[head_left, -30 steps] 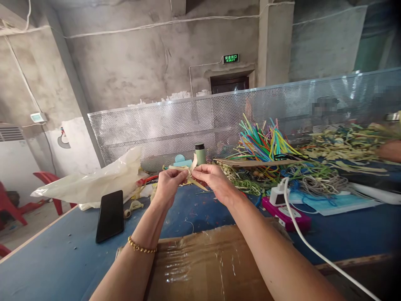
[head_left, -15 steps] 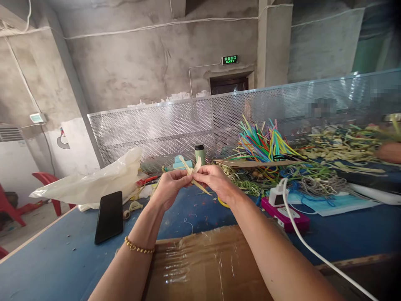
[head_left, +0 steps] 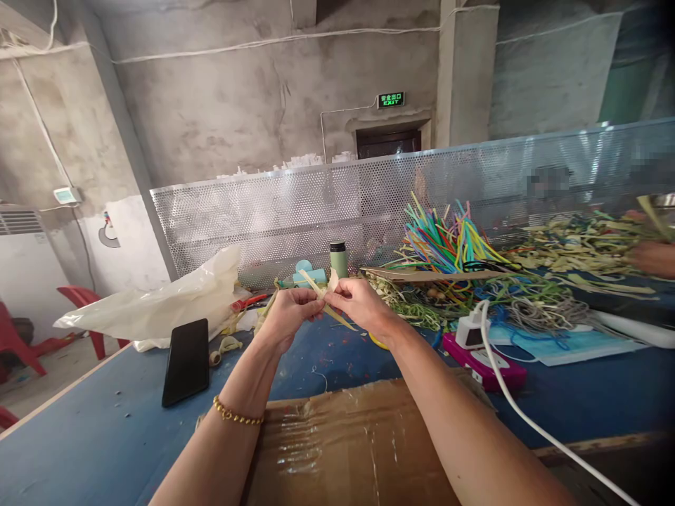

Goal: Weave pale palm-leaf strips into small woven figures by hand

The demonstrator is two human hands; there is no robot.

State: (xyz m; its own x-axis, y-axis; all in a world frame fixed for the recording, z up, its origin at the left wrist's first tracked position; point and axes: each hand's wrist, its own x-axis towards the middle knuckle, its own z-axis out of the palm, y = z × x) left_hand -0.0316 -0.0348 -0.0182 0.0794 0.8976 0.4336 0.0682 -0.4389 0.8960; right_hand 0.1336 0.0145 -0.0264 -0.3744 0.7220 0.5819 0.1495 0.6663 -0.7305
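Pinched between the fingers of both hands is a pale, husk-like strip (head_left: 342,320), folded or crossed over itself; one end points up left, another down right. My left hand (head_left: 289,313), with a beaded bracelet on its wrist, is closed on the strip's left side. My right hand (head_left: 363,303) grips it from the right, thumb and fingers pressed together. Both hands are held above the blue table (head_left: 337,358), fingertips almost meeting. The crossing of the strip is partly hidden by the fingers.
A cardboard sheet (head_left: 348,443) lies in front of me. At left are a black phone (head_left: 186,362) and plastic bag (head_left: 152,302). Rightward are colourful stems (head_left: 448,239), a magenta power strip (head_left: 488,362) and its white cable. A co-worker's blurred hand (head_left: 657,258) is at far right.
My hands keep their hold on the strip, their fingers shifting only slightly around it. The view has turned slightly left. At far right, the co-worker's hand and pale strip have moved.
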